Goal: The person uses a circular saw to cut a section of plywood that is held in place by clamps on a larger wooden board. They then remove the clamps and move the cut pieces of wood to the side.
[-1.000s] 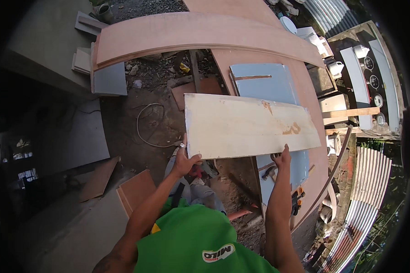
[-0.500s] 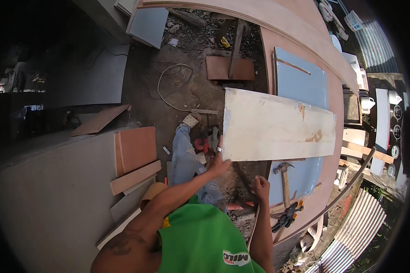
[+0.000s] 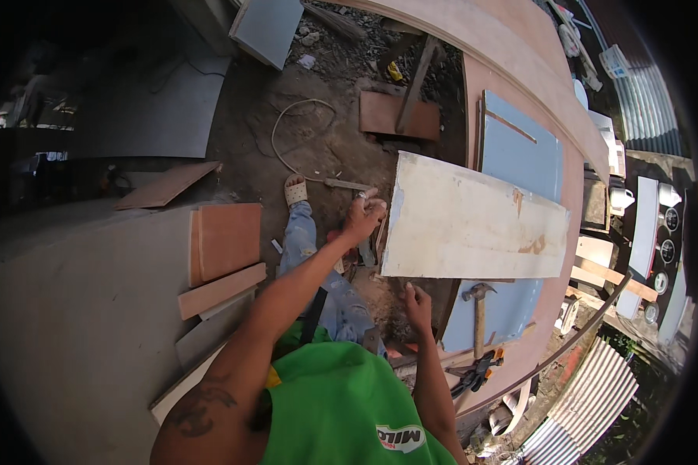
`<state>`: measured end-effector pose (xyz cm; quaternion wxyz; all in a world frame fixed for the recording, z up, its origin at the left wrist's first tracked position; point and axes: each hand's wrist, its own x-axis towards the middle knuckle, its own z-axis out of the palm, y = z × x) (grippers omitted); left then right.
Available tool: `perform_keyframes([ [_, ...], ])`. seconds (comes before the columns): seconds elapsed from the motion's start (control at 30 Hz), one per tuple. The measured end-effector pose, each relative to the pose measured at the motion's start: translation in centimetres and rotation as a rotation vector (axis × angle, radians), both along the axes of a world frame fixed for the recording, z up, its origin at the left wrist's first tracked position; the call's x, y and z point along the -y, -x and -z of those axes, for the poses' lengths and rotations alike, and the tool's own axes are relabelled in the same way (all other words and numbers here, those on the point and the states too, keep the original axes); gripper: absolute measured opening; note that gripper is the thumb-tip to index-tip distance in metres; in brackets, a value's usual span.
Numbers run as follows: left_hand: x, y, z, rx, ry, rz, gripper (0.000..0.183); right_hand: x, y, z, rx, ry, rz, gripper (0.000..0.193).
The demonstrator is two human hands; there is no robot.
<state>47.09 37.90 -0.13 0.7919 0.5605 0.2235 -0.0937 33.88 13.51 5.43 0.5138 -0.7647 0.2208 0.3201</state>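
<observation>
A long cream-white board (image 3: 473, 221) with brown peeled patches lies across blue panels (image 3: 520, 147) on the workbench. Off its left end is my left hand (image 3: 363, 217), apart from the board, with fingers half bent and spread and a ring on one of them. My right hand (image 3: 418, 310) is closed, thumb up, just below the board's near edge; whatever its fingers may hold is hidden. A claw hammer (image 3: 479, 314) rests on the blue panel to the right of that hand. Beside the hammer's handle end lie black-and-orange clamps (image 3: 477, 373).
Brown plywood pieces (image 3: 229, 244) lean by the grey wall (image 3: 77, 310) at left. A cable (image 3: 275, 139) loops over the dirt floor near my foot. A long plywood sheet (image 3: 512, 54) spans the bench's far side. Corrugated sheets (image 3: 589, 395) lie at lower right.
My left hand has come off the board's near left corner and moved away and up along its end. The right hand has shifted left and slightly farther forward. My leg has moved left.
</observation>
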Motion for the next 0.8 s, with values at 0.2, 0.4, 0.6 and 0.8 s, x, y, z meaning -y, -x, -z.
perform_keyframes([
  [0.2,-2.4,-6.6,-0.2,-0.216,0.175,0.229,0.046,-4.1,-1.6,-1.4,-0.163,-0.088,0.279,0.050],
  [0.4,-2.7,-6.8,-0.6,-0.241,0.110,0.394,0.048,-6.1,-3.0,-0.8,-0.274,-0.326,0.632,0.059],
  [0.6,-1.8,-4.8,-0.5,-0.304,0.050,0.374,0.048,-5.9,-2.6,-0.5,-0.296,-0.347,0.743,0.056],
  [0.8,-0.7,-0.8,-1.4,-0.323,0.054,0.458,0.050,-3.6,-1.5,-0.3,-0.273,-0.330,0.572,0.055],
])
